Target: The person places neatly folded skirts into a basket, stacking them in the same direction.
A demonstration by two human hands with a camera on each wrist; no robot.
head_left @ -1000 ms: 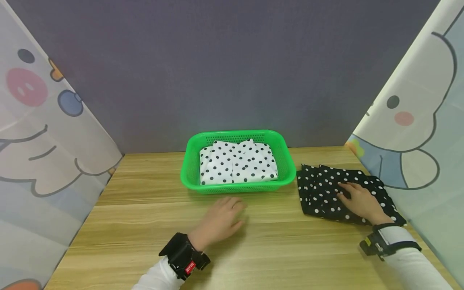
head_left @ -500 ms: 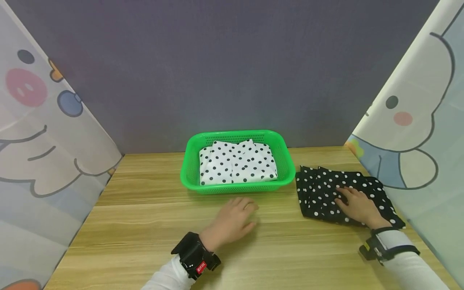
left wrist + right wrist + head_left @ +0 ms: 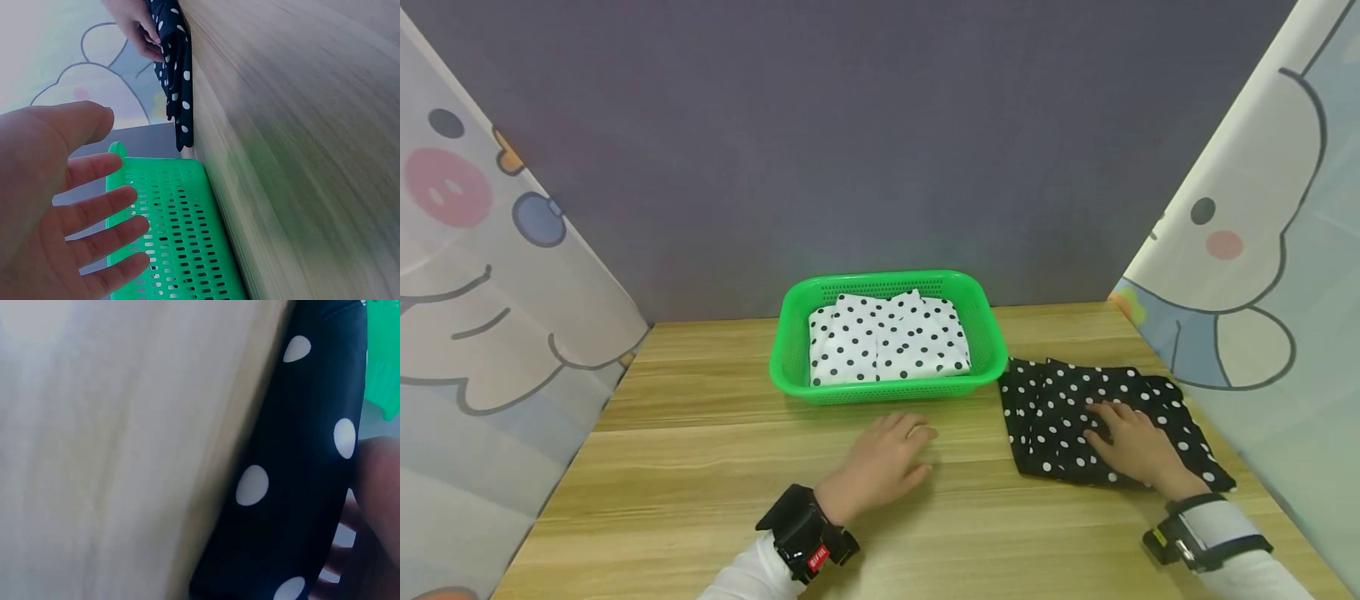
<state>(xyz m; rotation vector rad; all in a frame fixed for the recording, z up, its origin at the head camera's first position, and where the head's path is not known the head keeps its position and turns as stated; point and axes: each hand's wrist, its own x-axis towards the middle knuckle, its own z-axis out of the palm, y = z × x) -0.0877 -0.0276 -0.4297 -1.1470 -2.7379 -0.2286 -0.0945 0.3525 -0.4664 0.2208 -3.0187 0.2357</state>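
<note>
A folded black cloth with white dots (image 3: 1052, 417) lies on the right of the table. My right hand (image 3: 1138, 442) rests on it from above, fingers bent slightly and spread over the fabric. In the right wrist view, the thick folded edge of this cloth (image 3: 281, 475) fills the middle, with the thumb beside it. My left hand (image 3: 880, 458) hovers over the wood in front of the green basket (image 3: 887, 392) and holds nothing. Its loosely extended fingers (image 3: 103, 206) show in the left wrist view. Inside the basket sits a folded white cloth with black dots (image 3: 887, 342).
The wooden table (image 3: 700, 475) runs back to a dark grey wall panel (image 3: 880, 150). Cartoon-printed sheets stand at the left (image 3: 490, 333) and right (image 3: 1247, 317) sides. The black cloth's left corner is close to the basket's right end.
The black cloth has slid a little toward me under my right hand. My left hand has shifted to the right along the table's front. The basket stays in place.
</note>
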